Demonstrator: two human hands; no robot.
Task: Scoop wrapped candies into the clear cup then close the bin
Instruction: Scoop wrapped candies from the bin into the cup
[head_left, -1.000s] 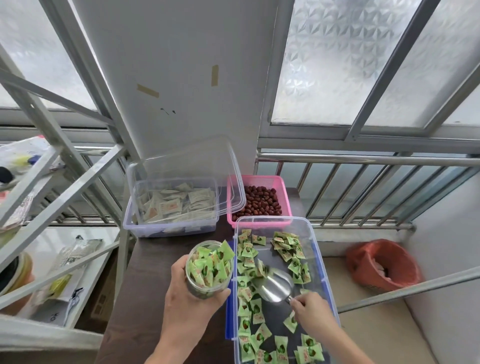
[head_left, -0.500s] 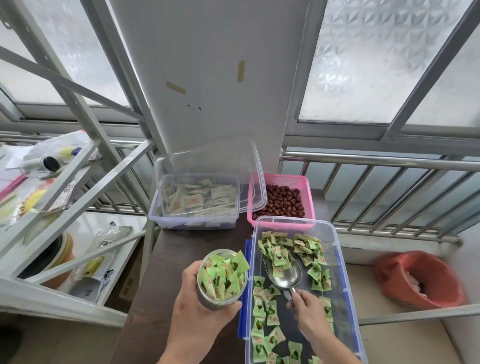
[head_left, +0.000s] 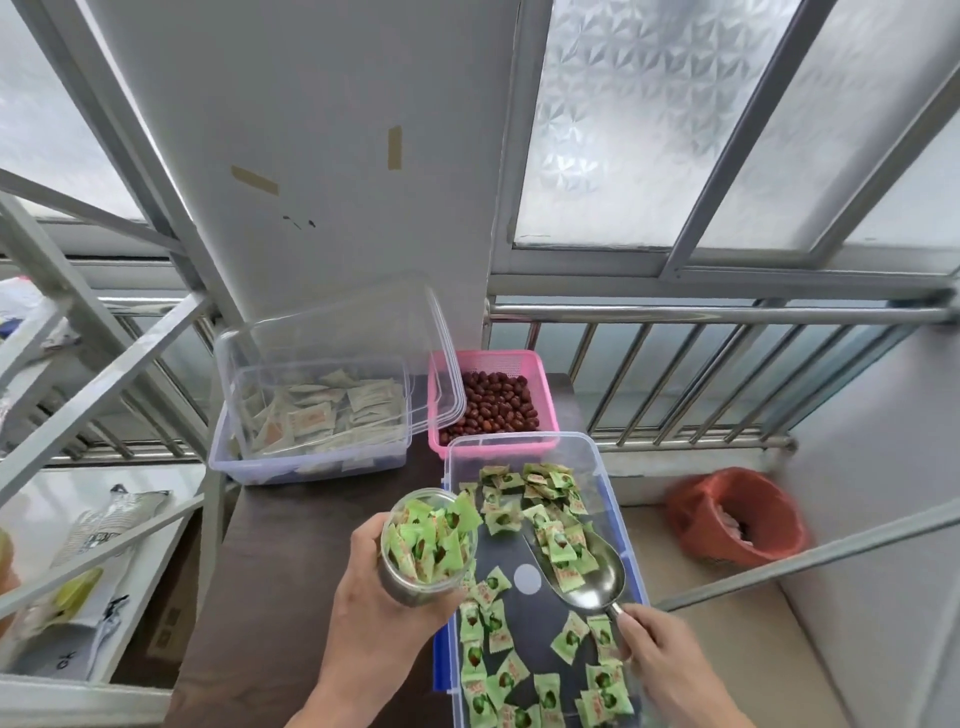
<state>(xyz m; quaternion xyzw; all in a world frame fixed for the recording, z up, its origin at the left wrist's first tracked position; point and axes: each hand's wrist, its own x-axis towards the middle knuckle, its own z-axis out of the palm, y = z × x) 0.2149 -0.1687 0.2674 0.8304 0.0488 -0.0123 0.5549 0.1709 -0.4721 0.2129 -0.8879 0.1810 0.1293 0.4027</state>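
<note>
My left hand (head_left: 374, 618) grips a clear cup (head_left: 427, 548) heaped with green wrapped candies, held at the left edge of the open clear bin (head_left: 618, 499). Green candies (head_left: 524, 483) lie scattered across the bin's dark floor. My right hand (head_left: 660, 654) holds the handle of a metal scoop (head_left: 587, 577) inside the bin; the scoop's bowl carries several green candies. The bin has blue latches on its sides. A clear lid (head_left: 337, 332) leans behind the far-left bin.
A second clear bin (head_left: 311, 421) of pale wrapped candies stands at the back left of the dark table (head_left: 270, 597). A pink basket (head_left: 493, 405) of red dates stands behind the open bin. A metal railing, white shelving at left and a red bag (head_left: 737, 519) on the floor surround the table.
The scoop was empty one second ago, then pushed forward into the candy pile. Now it holds several candies and sits further right. The cup stayed in my left hand.
</note>
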